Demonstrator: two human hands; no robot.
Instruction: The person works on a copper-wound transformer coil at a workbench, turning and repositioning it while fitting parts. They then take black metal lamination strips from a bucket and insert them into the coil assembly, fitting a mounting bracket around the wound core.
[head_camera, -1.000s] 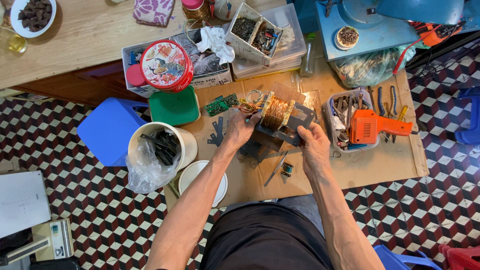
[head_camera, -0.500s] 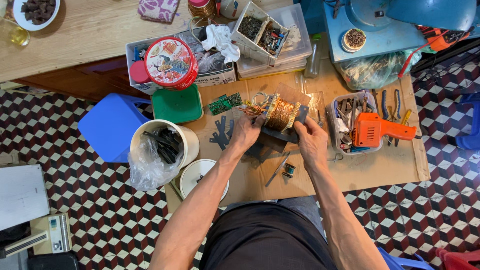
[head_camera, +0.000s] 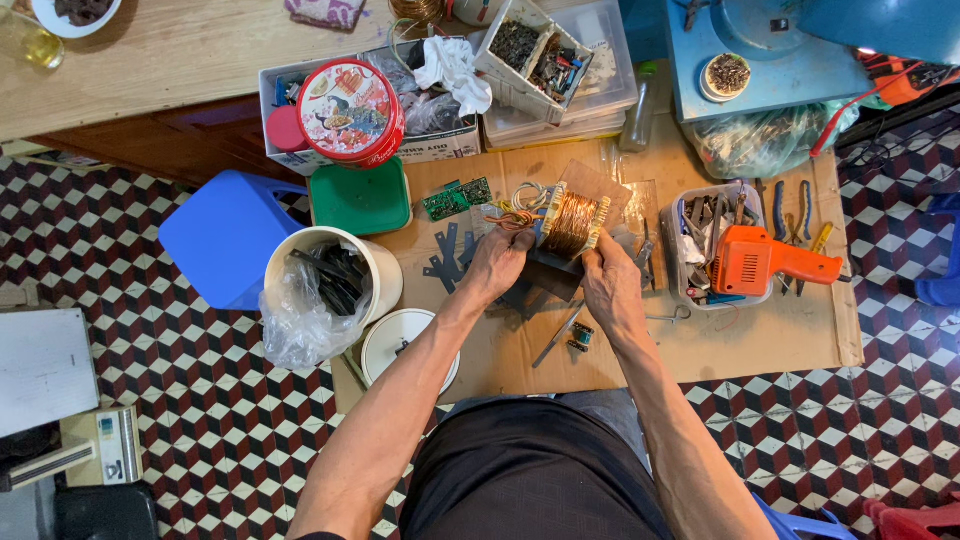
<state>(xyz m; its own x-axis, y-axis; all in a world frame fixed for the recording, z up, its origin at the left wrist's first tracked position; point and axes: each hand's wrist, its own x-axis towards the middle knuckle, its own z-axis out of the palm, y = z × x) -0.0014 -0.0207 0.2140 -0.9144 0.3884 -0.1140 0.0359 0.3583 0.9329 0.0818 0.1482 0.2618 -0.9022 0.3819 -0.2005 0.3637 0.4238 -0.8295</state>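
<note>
A copper wire coil on a bobbin, with loose wire ends trailing to its left, is held upright over a cardboard sheet on the floor. My left hand grips its left side near the wire ends. My right hand grips its lower right side. Dark metal plates lie flat on the cardboard just left of my left hand. A small green circuit board lies beyond them.
A white bucket with a plastic bag stands left, beside a blue stool and a green lid. An orange power tool rests on a tray of pliers at right. A screwdriver lies near my right wrist. Boxes and a red tin line the back.
Both hands have turned and raised the coil slightly, so its copper winding faces up more. The view has shifted a little downward.
</note>
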